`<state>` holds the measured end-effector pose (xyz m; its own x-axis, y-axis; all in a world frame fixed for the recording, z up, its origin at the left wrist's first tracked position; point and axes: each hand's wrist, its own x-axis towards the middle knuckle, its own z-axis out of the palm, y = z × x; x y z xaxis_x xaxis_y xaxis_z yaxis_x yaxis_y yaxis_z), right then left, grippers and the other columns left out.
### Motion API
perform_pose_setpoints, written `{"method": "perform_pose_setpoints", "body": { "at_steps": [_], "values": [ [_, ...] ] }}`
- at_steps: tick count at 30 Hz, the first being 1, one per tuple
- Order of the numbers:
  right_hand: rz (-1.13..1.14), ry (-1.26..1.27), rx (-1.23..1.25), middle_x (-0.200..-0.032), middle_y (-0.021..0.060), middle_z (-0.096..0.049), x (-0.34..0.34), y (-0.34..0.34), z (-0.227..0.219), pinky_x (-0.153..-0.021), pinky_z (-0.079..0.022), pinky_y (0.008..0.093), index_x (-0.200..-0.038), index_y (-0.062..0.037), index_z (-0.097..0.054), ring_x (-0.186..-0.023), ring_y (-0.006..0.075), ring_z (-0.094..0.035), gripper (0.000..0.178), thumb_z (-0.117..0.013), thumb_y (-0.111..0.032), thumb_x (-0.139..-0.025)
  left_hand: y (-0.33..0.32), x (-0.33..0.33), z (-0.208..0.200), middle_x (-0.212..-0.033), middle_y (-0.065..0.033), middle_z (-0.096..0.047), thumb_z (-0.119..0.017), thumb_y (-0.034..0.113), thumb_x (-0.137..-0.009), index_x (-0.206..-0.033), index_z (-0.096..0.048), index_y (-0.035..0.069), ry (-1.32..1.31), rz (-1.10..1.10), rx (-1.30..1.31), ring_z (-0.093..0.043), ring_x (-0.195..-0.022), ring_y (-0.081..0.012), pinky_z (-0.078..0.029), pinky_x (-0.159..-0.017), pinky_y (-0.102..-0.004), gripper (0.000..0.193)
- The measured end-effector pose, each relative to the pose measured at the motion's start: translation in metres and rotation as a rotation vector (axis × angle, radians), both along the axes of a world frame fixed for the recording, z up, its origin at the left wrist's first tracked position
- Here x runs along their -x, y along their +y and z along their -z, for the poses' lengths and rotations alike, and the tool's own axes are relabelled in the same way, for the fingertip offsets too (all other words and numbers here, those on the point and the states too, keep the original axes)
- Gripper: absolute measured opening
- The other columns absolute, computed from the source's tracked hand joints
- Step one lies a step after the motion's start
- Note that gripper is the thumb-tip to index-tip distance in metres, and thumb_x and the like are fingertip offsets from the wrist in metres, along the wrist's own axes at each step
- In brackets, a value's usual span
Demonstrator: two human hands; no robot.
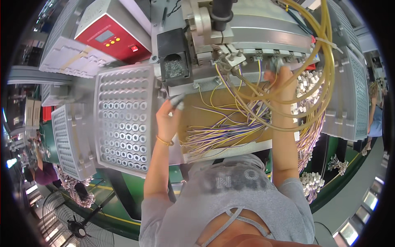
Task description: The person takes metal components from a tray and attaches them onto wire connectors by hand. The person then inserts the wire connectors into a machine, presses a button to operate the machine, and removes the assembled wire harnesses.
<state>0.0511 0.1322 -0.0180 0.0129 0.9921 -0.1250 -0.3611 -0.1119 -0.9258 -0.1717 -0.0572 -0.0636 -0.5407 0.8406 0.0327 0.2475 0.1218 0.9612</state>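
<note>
My left hand [168, 119] is over the left end of the brown work board [201, 99], beside the tray. Its pale-covered fingertips are drawn together in a pinch, and whatever is between them is too small to make out. My right hand [282, 80] reaches up to the row of small metal clamps [290, 55] on the machine's front edge. Its fingers are smeared by motion, so their grip is unclear. Yellow, white and purple wires [222, 133] lie bundled across the board between my hands. A few single wires [259, 70] run up to the clamps.
A pale moulded tray [153, 86] with rows of metal rings [129, 136] stands left. Behind it are a red-fronted control box [113, 39] and a black bin of small parts [175, 68]. Looping yellow tubes [329, 78] hang over my right forearm. White connectors [308, 88] heap at right.
</note>
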Motion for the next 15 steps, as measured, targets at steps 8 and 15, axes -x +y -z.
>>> {"method": "perform_pose_setpoints", "body": {
  "at_steps": [8,15],
  "values": [
    [-0.116,-0.842,-0.27,-0.063,0.0043,-0.052,-0.037,0.0,-0.002,-0.042,-0.042,0.0222,-0.075,-0.0031,-0.05,-0.059,0.017,-0.06,0.014,-0.05,-0.015,-0.082,-0.002,-0.003,-0.003,-0.074,-0.0097,-0.056,-0.061,0.0,-0.061,-0.08,-0.062,0.004,0.639,0.075,0.057,-0.053,-0.065,-0.0245,-0.043,-0.057,-0.0298,0.02],
    [-0.711,-0.638,-0.829,-0.073,0.0109,-0.059,0.046,-0.105,-0.025,-0.053,-0.043,0.0251,-0.088,0.0006,-0.059,-0.063,0.0171,-0.057,0.019,-0.059,-0.008,-0.071,-0.031,-0.012,-0.068,-0.073,-0.011,-0.06,-0.067,0.003,-0.057,-0.076,-0.061,0.001,0.744,0.278,-0.201,-0.055,-0.058,-0.0244,-0.045,-0.053,-0.0267,0.02]
  ]
}}
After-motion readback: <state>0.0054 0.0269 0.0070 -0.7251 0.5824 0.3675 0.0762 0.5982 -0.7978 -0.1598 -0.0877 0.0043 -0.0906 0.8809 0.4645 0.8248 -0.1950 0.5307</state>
